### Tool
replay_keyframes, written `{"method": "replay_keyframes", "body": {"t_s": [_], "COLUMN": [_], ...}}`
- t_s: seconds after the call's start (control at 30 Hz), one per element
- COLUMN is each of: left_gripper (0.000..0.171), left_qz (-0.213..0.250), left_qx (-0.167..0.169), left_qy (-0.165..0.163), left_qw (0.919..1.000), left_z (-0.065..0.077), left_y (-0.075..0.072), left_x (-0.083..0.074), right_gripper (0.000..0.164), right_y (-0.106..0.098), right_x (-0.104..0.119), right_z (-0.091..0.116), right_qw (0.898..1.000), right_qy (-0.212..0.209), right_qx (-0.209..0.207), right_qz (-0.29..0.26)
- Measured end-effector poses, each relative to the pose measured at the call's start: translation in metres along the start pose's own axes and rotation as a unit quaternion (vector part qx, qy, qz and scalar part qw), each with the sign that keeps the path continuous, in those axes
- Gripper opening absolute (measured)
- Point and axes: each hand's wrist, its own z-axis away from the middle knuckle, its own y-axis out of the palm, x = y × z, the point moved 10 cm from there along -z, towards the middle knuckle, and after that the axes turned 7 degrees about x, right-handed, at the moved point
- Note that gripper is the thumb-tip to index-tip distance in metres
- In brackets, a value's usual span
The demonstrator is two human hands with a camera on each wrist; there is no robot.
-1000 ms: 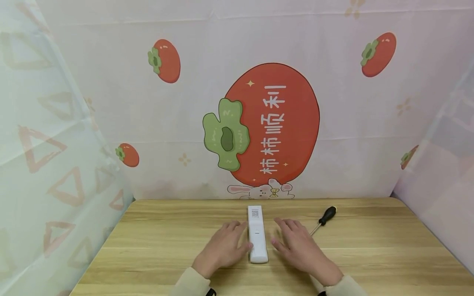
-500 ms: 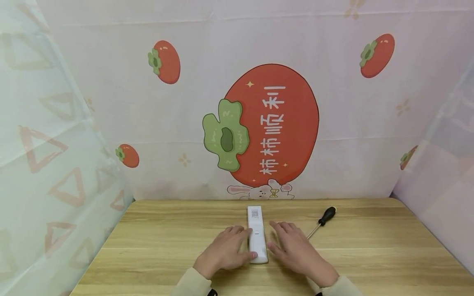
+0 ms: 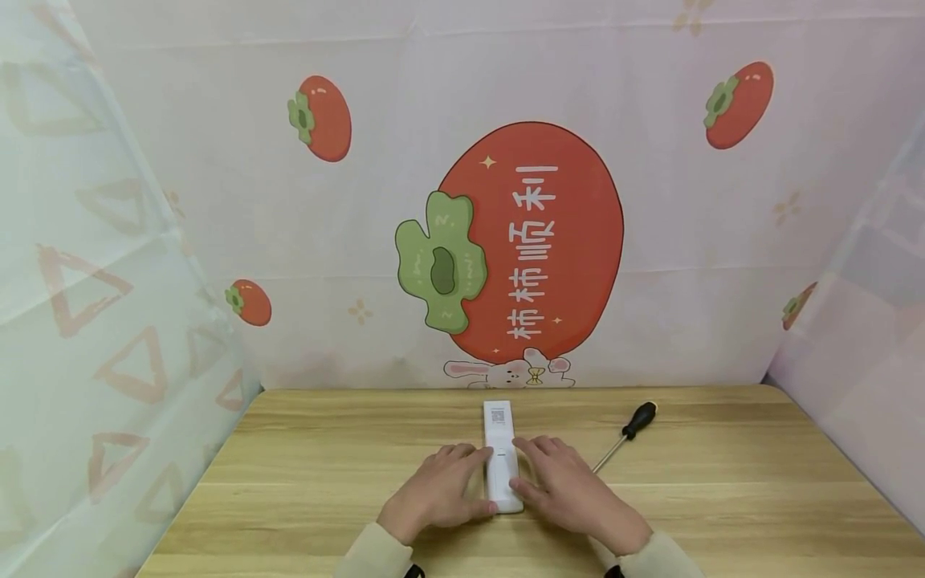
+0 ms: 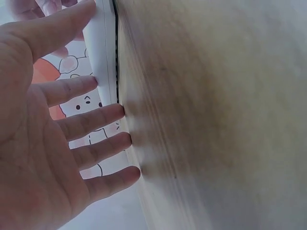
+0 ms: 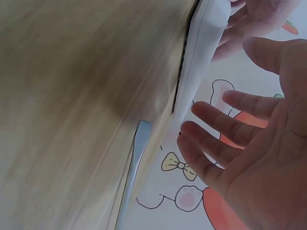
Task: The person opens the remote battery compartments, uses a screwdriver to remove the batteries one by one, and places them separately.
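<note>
A long white plastic bar (image 3: 498,429) with a QR code printed near its far end lies lengthwise on the wooden table. Along its left side is my left hand (image 3: 439,491), thumb at the near end and index finger by the middle. In the left wrist view those two fingertips meet the side of the white bar (image 4: 103,43), while the other fingers are spread straight towards the tabletop. My right hand (image 3: 567,491) is at the right side, fingers loosely extended. In the right wrist view its fingers (image 5: 206,112) are close to the bar; contact cannot be told.
A screwdriver with a black handle (image 3: 640,420) lies to the right, its flat metal tip (image 5: 141,132) pointing towards my right hand. The wooden table (image 3: 311,466) ends at a printed cloth (image 3: 361,241) hanging behind. More cloth hangs at both sides.
My right hand has moved left, up to the bar's side. My left hand has shifted slightly right, with its thumb and index finger now at the bar. The bar has stayed put.
</note>
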Motion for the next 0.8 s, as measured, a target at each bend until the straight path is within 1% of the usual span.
{"method": "replay_keyframes", "body": {"t_s": [0.17, 0.33, 0.7, 0.8], "left_gripper": [0.078, 0.078, 0.077, 0.078], "left_qz": [0.007, 0.009, 0.013, 0.012], "left_qx": [0.004, 0.006, 0.007, 0.006], "left_qy": [-0.004, -0.006, -0.008, -0.008], "left_qw": [1.0, 0.9999, 0.9999, 0.9999], "left_z": [-0.001, -0.002, -0.002, -0.002], "left_y": [0.001, 0.002, 0.002, 0.002], "left_x": [0.002, 0.003, 0.003, 0.004], "right_gripper": [0.052, 0.056, 0.061, 0.063], "right_y": [0.006, 0.011, 0.017, 0.019], "right_x": [0.001, 0.001, 0.0, 0.0], "right_z": [-0.005, -0.009, -0.017, -0.019], "right_qw": [0.999, 0.997, 0.995, 0.994], "right_qy": [0.006, 0.016, 0.023, 0.026], "right_qx": [0.031, 0.062, 0.095, 0.106], "right_qz": [-0.014, -0.032, -0.014, -0.018]}}
